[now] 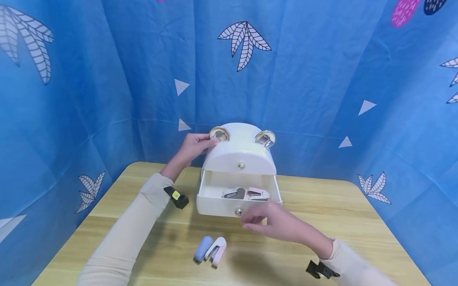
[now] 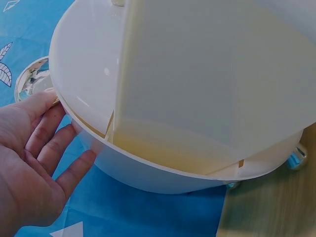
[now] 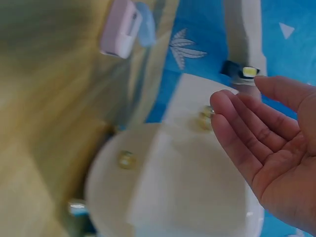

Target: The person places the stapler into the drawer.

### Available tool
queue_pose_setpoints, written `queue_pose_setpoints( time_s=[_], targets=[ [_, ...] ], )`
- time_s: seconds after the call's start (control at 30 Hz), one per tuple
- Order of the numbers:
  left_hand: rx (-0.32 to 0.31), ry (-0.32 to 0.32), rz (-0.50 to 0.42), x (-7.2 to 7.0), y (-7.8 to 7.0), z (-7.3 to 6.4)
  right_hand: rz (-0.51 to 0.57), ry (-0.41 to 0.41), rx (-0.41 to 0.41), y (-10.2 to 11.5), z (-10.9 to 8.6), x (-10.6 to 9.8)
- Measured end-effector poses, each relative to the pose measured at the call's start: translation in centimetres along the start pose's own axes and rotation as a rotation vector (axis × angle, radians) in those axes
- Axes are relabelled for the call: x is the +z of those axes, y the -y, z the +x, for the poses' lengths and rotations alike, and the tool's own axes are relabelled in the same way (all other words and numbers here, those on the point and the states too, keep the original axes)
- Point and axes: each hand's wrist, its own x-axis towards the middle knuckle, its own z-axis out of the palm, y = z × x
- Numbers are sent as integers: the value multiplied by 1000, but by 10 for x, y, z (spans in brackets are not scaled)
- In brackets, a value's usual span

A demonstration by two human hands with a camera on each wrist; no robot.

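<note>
A white desktop drawer box (image 1: 243, 143) with gold-rimmed, mirrored ears stands at the table's back. Its lower drawer (image 1: 218, 205) is pulled out, holding a grey-and-white mini stapler (image 1: 234, 193) and a pink one (image 1: 258, 194). My left hand (image 1: 196, 146) holds the box at its left ear (image 1: 219, 133), thumb on the ear and fingers against the side. Just in front of the drawer's gold knob (image 1: 238, 212), my right hand (image 1: 268, 220) hovers with loosely bent fingers and nothing in them. On the table lie a blue mini stapler (image 1: 203, 248) and a pink-and-white one (image 1: 216, 251), side by side.
The upper drawer (image 1: 240, 159) is closed, with its own gold knob. Blue patterned curtain (image 1: 300, 79) surrounds the wooden table (image 1: 322, 206) behind and at both sides. Black straps with small devices sit on both wrists.
</note>
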Motion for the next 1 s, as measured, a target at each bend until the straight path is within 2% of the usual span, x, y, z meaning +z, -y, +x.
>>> queue_pose_setpoints(
  time_s=[0.13,0.4,0.47,0.7,0.83,1.0],
  targets=[
    [-8,-1,-1,0,-1,-1,43,-23,4,-13,-6,14],
    [-13,3,1,0,-2,-1,114,-107,101,-29,-11,34],
    [-14,4,3,0,-1,-1,174,-121,115,-31,-11,38],
    [-17,5,7,0,0,-1,503,-117,239,-34,-8,49],
    [-14,10,6,0,0,0,602,-133,275,-33,-5,53],
    [-20,11,14,0,0,0,656,-168,305,-30,-1,56]
  ],
)
